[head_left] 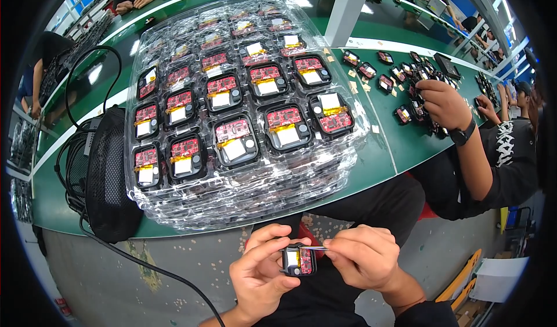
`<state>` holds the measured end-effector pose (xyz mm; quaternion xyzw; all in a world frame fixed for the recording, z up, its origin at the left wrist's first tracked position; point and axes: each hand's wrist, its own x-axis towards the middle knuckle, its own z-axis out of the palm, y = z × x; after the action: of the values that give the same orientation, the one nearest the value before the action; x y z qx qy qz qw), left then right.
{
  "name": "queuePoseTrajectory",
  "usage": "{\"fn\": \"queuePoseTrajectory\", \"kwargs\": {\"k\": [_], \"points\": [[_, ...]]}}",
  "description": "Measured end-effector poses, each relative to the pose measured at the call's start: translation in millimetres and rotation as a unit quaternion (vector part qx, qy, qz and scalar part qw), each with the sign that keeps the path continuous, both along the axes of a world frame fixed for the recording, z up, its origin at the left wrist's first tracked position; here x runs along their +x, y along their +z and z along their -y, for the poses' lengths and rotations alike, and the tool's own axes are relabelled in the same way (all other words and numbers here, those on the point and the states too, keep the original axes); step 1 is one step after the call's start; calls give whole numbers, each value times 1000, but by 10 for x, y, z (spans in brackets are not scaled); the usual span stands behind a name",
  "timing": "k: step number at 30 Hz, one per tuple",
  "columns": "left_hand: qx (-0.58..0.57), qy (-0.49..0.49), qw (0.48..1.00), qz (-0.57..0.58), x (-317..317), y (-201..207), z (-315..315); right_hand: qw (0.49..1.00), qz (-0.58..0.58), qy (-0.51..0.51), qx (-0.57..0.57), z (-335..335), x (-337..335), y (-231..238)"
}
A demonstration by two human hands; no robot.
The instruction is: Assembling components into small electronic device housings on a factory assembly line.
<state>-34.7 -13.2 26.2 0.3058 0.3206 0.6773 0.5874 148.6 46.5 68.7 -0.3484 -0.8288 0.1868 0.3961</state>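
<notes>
Black mesh pouch: the soft black mesh pouch stands at the far left of the long green desk.
Tray stack: to its right, the high stack of clear thin plastic trays bears many open black casings in its top pockets. The plastic looks flexible and slippery, so I judge it should be taken by two opposite edges.
Left hand: the left hand is closed around the casing in work, with the thumb at its lower left corner and the fingers along its left side.
Casing in work: the small black rounded-square casing, open on top, is held in the air above the lap, in front of the desk. It shows a red circuit board, a white flat block and yellow tape. It is probably light, with a stiff shell, but the inside seems fragile; better to hold it by the outer rim and to press neither board nor block.
Metal tool: the thin silver metal tool reaches to the upper edge of the casing; whether its tip touches, I cannot tell.
Right hand: the right hand pinches this tool between thumb and forefinger.
Right end: a co-worker's hand is at a group of loose casings.
</notes>
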Motion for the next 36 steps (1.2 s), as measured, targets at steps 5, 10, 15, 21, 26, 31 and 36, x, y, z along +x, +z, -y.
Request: {"fn": "queuePoseTrajectory", "kwargs": {"k": [5, 10, 15, 21, 26, 31, 36], "points": [[33, -34, 999, 18, -38, -44, -7, 1000, 10, 0, -1, 0, -3, -16], [-6, 1, 1000, -9, 23, 19, 16, 1000, -9, -1, -2, 28, -34, -94], [-8, 8, 1000, -14, 24, -7, 2, 990, 59, -33, 126, 26, -26, -168], [-8, 0, 1000, 4, 22, -9, -2, 987, 57, -32, 143, 27, -19, -162], [-27, 7, 1000, 13, 34, 22, 12, 987, 53, -27, 150, 35, -35, -173], [-1, -3, 1000, 11, 11, -67, 73, 991, 66, -24, 117, 119, -47, -140], [26, -35, 999, 7, -52, 59, 36, 996, 25, -20, 84, 18, -31, -91]]}}
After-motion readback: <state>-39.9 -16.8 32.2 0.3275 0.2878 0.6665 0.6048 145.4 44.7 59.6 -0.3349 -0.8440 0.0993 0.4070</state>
